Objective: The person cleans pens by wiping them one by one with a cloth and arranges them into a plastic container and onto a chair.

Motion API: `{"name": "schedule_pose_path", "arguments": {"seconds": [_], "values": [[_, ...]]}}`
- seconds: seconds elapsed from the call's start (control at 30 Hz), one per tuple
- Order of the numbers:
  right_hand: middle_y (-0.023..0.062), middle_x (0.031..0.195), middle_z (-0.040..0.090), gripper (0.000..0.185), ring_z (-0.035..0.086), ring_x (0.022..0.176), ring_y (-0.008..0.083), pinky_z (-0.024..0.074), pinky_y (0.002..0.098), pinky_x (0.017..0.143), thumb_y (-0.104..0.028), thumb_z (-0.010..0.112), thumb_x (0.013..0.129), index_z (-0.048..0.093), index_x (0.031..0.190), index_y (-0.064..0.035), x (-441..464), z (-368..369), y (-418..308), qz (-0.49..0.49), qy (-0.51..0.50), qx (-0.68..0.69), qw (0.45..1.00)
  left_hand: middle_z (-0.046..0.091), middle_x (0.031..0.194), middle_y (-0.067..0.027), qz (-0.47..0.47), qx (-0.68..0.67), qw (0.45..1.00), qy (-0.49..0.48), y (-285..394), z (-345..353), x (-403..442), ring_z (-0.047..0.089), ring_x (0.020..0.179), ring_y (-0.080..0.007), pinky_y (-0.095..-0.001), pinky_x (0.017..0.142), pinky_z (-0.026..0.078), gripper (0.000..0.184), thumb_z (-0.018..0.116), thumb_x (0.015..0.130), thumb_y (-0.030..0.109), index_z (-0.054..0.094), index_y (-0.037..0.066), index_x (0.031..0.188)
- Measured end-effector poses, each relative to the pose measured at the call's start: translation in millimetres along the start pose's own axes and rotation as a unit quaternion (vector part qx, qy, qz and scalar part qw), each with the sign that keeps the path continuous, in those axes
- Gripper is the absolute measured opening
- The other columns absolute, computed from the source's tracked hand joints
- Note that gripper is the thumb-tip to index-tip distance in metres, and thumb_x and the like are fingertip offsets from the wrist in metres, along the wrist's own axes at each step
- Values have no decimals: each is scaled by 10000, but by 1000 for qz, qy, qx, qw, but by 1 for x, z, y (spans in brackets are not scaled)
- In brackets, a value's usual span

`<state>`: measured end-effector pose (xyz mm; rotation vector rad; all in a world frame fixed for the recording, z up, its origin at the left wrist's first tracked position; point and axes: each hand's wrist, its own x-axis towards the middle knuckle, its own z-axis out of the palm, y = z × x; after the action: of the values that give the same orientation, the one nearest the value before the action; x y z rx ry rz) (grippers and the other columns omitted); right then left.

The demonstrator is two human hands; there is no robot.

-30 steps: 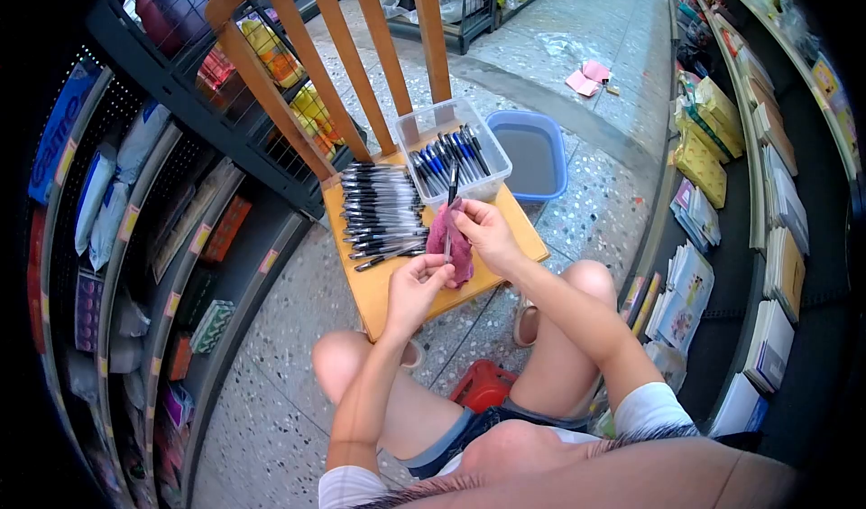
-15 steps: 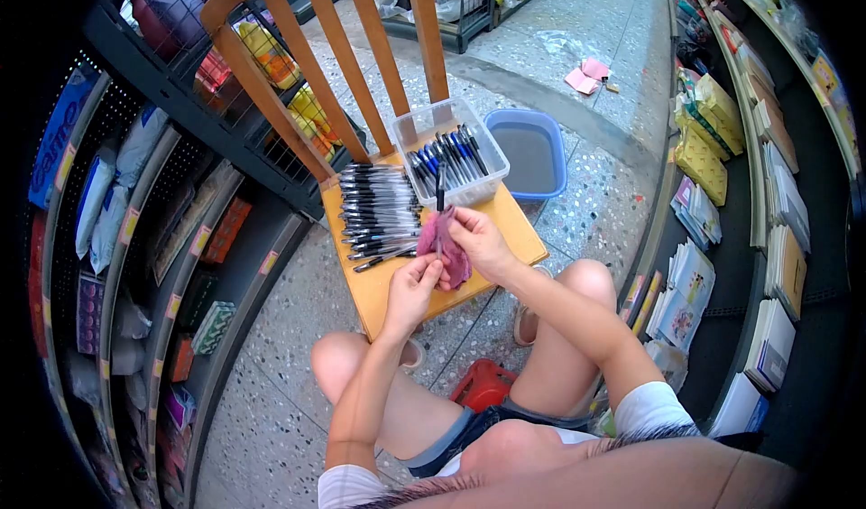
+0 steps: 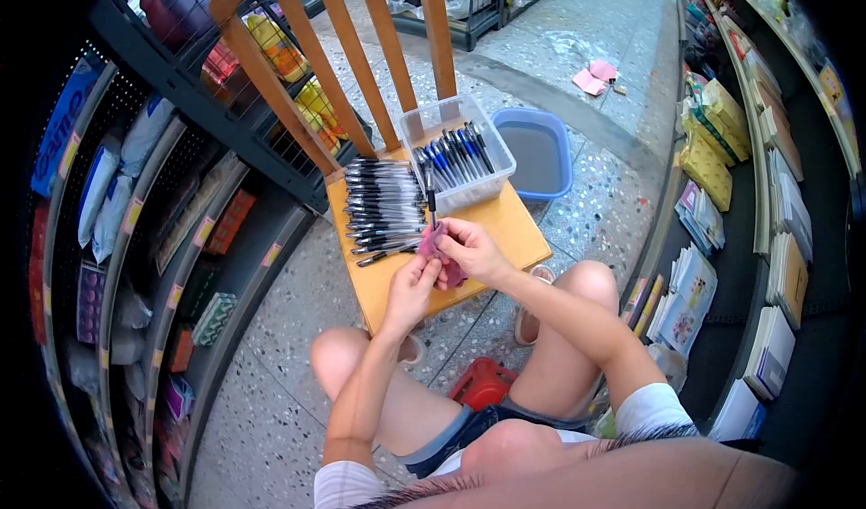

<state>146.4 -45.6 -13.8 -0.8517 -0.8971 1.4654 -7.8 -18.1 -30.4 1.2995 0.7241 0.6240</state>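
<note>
Above the front of a wooden chair seat, a black-capped pen points up from a pinkish-purple cloth. My left hand pinches the lower part of the pen and the cloth. Higher up, my right hand presses the cloth round the pen. A row of black and clear pens lies on the seat to the left. Behind my hands stands a clear plastic box holding several blue and black pens.
A blue basin of greyish water stands on the floor right of the chair. Shelves of packets curve along the left, shelves of notebooks along the right. Pink paper lies on the floor. A red object is between my legs.
The pen and cloth have moved slightly left and down. My right hand has come closer to my left, and the cloth is now more bunched round the pen.
</note>
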Motion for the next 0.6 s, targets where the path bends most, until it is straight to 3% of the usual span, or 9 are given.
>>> {"name": "schedule_pose_path", "arguments": {"seconds": [0.13, 0.23, 0.33, 0.37, 0.5, 0.6], "values": [[-2, 756, 590, 167, 510, 618, 43, 436, 203, 531, -148, 472, 925, 567, 969, -18, 4, 2, 4, -46, 25, -44, 998, 608, 824, -29, -24, 189, 981, -21, 10, -19, 1, 555, 706, -90, -218, 641, 445, 221, 518, 919, 206, 581, -6, 908], [-8, 736, 584, 164, 497, 602, 43, 427, 198, 524, -146, 463, 920, 575, 929, -27, 5, -1, 5, -25, 3, -85, 996, 631, 906, -55, -62, 261, 960, 84, 25, -32, 4, 576, 788, -98, -216, 692, 449, 246, 546, 903, 214, 598, -12, 986], [-7, 719, 582, 172, 492, 592, 44, 415, 194, 521, -145, 455, 912, 580, 864, -37, 0, 3, 4, 25, -47, -132, 990, 634, 949, -61, 55, 34, 990, 127, 37, -25, 8, 575, 844, -103, -221, 750, 449, 289, 562, 893, 198, 579, -16, 1087], [-6, 715, 582, 179, 491, 590, 44, 411, 193, 520, -145, 452, 909, 580, 840, -39, 0, 4, 4, 39, -65, -150, 986, 631, 947, -58, 35, -21, 988, 147, 32, -25, 11, 568, 856, -104, -235, 787, 448, 304, 570, 887, 177, 563, -17, 1121], [-4, 708, 583, 188, 500, 607, 49, 403, 205, 523, -149, 458, 900, 574, 800, -39, -1, 9, 8, 43, -80, -183, 979, 628, 921, -52, 47, -97, 990, 85, 31, -25, 14, 574, 852, -103, -243, 797, 451, 244, 543, 897, 136, 558, -1, 1099], [-8, 723, 588, 176, 504, 626, 52, 408, 212, 544, -146, 469, 896, 583, 824, -32, -3, 11, 3, 49, -71, -187, 979, 626, 906, -44, 63, -137, 984, 94, 27, -27, 14, 566, 826, -93, -234, 778, 448, 209, 538, 899, 128, 563, 15, 1072]]}}
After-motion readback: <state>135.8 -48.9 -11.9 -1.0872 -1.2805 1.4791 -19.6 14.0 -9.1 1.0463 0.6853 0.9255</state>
